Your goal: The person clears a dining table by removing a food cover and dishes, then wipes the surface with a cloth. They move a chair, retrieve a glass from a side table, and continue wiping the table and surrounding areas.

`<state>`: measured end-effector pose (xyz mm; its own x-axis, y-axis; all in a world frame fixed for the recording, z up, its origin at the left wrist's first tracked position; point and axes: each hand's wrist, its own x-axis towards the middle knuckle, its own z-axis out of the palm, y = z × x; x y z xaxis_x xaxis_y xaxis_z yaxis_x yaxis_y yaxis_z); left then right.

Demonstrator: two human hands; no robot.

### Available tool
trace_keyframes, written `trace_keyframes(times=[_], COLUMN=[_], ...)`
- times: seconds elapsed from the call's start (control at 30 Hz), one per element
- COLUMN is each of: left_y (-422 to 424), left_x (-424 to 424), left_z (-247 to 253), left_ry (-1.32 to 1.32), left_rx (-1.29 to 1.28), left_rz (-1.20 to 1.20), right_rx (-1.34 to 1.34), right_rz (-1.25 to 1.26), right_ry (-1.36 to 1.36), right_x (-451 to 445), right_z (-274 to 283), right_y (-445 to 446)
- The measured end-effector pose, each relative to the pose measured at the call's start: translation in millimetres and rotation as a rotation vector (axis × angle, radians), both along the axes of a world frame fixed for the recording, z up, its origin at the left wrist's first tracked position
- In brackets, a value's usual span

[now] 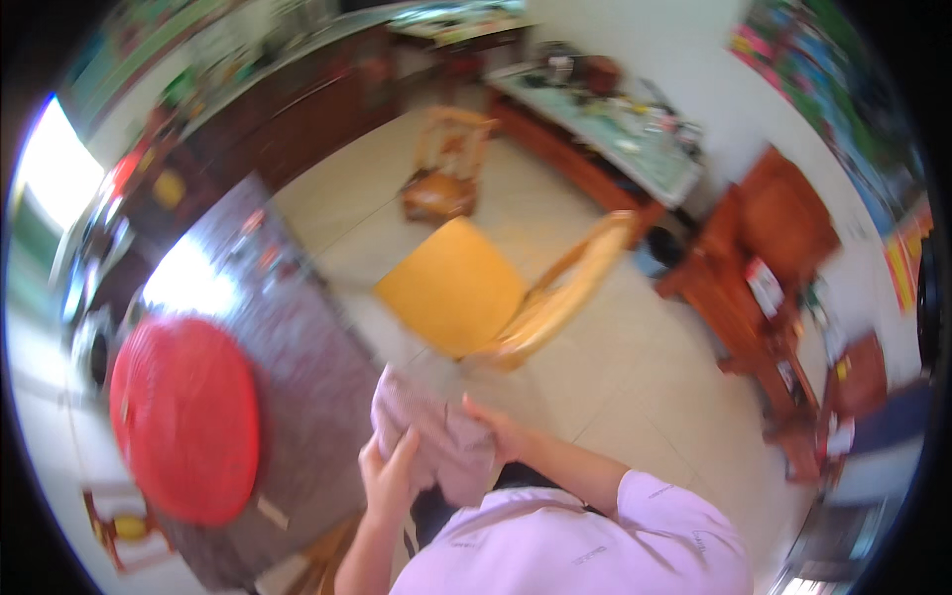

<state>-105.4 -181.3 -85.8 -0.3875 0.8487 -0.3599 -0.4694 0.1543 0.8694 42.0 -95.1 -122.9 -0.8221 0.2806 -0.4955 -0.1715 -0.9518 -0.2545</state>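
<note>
A pinkish cloth (435, 435), bunched and folded, is held between both hands in front of my body. My left hand (390, 465) grips its left side, with the thumb lying on top. On the cloth's right edge, my right hand (498, 431) has hold of it, one finger pointing up and the others partly hidden behind the fabric. Just beyond the cloth stands a yellow wooden chair (454, 286). A dark, glossy table (312, 394) lies to the left, carrying a large red domed food cover (186, 420).
A smaller wooden chair (442, 197) stands farther off on the tiled floor. A low cabinet (595, 141) with a cluttered top runs along the wall. Carved wooden seating (714, 297) lines the right side. Another chair (130, 528) is at the lower left.
</note>
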Motion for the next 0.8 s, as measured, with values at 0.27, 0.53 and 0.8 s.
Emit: trace_keyframes(times=[0.27, 0.53, 0.8], left_y=[120.9, 251.5, 439.3], left_x=[223.7, 308.9, 373.3], left_z=[12.8, 20.3, -15.0], left_ry=[1.395, 1.226, 0.704], left_rx=[0.470, 0.431, 0.041], left_rz=[-0.699, -1.054, -1.159], right_rx=[1.280, 1.717, 0.896], right_rz=[-0.302, -0.576, -0.311], right_ry=[-0.654, -1.499, -0.803], right_x=[264.4, 419.0, 505.6], right_z=[-11.0, -43.5, -64.5], right_y=[52.6, 132.1, 297.1])
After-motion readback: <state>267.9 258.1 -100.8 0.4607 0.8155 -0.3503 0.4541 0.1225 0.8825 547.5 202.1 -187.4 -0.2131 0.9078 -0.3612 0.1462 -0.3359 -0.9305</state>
